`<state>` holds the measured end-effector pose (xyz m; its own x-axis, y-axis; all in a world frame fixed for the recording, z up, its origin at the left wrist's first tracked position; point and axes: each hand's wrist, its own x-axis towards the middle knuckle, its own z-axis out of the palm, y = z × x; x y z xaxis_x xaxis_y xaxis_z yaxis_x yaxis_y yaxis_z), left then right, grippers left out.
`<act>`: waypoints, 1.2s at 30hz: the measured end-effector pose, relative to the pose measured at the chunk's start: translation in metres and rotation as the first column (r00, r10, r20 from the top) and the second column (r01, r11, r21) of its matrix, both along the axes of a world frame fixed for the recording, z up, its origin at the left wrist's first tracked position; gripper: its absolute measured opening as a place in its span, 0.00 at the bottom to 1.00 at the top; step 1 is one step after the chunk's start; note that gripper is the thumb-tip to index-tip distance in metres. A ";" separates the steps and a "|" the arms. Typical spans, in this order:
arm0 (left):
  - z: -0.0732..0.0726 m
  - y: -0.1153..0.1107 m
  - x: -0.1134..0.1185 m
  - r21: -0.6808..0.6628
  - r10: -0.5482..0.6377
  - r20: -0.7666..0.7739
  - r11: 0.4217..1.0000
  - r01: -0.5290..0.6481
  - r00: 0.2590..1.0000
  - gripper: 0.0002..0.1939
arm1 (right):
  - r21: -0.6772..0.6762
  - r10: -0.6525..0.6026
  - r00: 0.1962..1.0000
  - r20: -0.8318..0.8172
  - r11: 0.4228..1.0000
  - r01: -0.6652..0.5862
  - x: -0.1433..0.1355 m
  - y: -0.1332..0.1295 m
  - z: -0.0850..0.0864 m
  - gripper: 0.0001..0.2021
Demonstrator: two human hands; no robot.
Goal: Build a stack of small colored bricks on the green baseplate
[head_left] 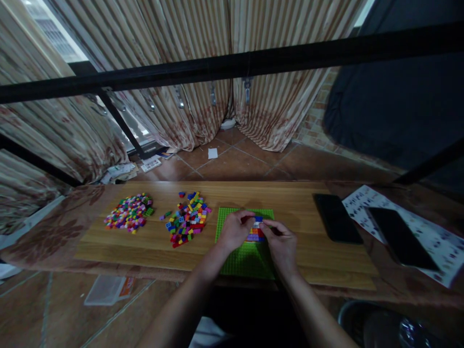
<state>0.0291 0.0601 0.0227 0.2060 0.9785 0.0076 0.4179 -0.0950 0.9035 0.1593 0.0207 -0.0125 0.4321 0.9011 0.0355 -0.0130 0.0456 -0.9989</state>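
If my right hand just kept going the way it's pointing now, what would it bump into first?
Most likely the small brick build, right at the fingertips of your right hand, with your left hand beyond; exact depth is unclear.

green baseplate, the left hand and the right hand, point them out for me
Green baseplate [246,263]: head view, bare studded part nearest the person.
Left hand [235,231]: head view, back of the hand.
Right hand [284,244]: head view, back of the hand.
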 end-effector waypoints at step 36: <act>0.002 -0.082 -0.095 0.149 0.499 0.118 0.846 -0.512 0.859 0.12 | -0.115 0.052 0.999 -0.002 0.992 -0.052 0.001 -0.050 0.033 0.16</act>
